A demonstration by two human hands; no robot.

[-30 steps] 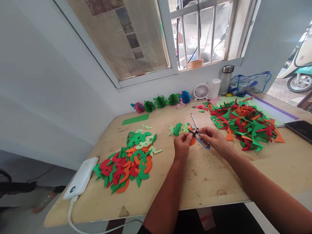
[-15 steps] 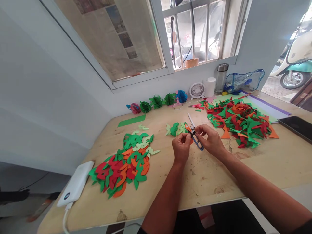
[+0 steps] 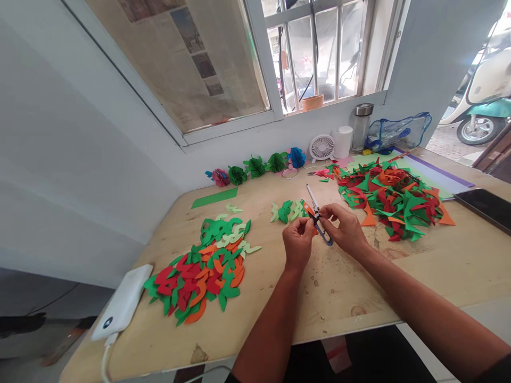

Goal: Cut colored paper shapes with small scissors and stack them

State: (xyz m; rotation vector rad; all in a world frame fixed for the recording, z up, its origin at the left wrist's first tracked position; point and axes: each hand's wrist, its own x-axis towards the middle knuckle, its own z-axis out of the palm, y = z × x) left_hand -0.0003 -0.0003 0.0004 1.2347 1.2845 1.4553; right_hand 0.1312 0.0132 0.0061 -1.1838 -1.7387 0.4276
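Near the middle of the wooden table (image 3: 275, 298), my left hand (image 3: 297, 243) pinches a small orange paper piece (image 3: 307, 208). Beside it, my right hand (image 3: 343, 229) is closed on a small blue-grey cutting tool (image 3: 327, 237), whose black part meets the paper between my hands. A white pen (image 3: 312, 196) lies just beyond my fingers. Green and pale green cut shapes (image 3: 285, 211) rest left of the pen. A heap of curved red, orange and green cut pieces (image 3: 203, 266) spreads to the left.
A large pile of paper scraps (image 3: 395, 197) lies at the right, beside a black phone (image 3: 487, 206). Folded paper flowers (image 3: 255, 166), a small fan (image 3: 322, 147) and a glass bottle (image 3: 362, 127) stand along the wall. A white power bank (image 3: 123, 303) sits at the left edge.
The view has shifted very slightly. My hands keep nearly the same pose around the orange paper and the tool.
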